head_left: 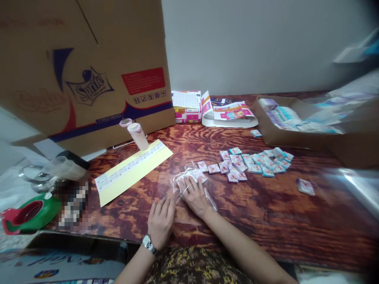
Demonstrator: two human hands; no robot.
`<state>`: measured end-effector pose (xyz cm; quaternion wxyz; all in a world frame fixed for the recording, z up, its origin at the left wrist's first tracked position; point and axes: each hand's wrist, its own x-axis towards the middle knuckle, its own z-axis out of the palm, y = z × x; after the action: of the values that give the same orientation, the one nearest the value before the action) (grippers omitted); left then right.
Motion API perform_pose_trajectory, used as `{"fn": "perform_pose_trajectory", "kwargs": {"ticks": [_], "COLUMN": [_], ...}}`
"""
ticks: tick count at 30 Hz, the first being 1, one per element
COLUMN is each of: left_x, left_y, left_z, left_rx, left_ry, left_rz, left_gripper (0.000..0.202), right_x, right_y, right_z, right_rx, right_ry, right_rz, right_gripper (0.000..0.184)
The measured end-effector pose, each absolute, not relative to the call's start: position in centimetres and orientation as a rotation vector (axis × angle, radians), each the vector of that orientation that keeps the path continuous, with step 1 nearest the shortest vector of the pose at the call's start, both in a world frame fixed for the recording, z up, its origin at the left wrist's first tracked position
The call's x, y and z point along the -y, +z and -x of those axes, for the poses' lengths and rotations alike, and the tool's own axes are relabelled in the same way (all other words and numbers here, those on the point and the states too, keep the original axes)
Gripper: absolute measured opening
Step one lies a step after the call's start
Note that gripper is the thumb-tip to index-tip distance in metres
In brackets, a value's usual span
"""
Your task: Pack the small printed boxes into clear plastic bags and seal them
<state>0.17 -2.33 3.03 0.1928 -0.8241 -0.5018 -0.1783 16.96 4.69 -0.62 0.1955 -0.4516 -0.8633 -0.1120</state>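
Observation:
A clear plastic bag (211,200) lies on the table in front of me with a row of small printed boxes (202,176) in its far end. My right hand (194,196) reaches over the near side of the bag, its fingers bent onto these boxes. At the bag's left edge my left hand (161,219) is closed, fingers together on the plastic; its fingertips are partly hidden. Beyond and to the right, several loose small boxes (237,161) of the same white, purple and blue kind are spread out, some overlapping.
A yellow-backed label sheet (130,177) and a whitish bottle (138,136) are left, before a large carton (118,51). A green tape dispenser (44,213) sits near the left edge. An open cardboard box (275,138) of small packs stands right. One box (306,187) lies apart.

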Motion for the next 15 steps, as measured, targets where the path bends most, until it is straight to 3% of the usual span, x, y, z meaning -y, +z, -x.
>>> {"fn": "perform_pose_trajectory", "kwargs": {"ticks": [8, 12, 15], "left_x": [2.0, 1.3, 0.4], "left_y": [2.5, 0.9, 0.2], "left_z": [-1.1, 0.2, 0.5], "left_rx": [1.525, 1.500, 1.448], "left_ry": [-0.378, -0.501, -0.607], "left_rz": [2.389, 2.409, 2.421], "left_gripper": [0.055, 0.068, 0.064], "right_x": [-5.0, -5.0, -4.4], "right_y": [-0.8, 0.0, 0.7], "right_z": [-17.3, -17.4, -17.6], "right_rx": [2.422, 2.447, 2.465], "right_ry": [-0.268, -0.240, -0.235], "right_rz": [1.311, 1.356, 1.345], "right_gripper": [0.044, 0.045, 0.045]}}
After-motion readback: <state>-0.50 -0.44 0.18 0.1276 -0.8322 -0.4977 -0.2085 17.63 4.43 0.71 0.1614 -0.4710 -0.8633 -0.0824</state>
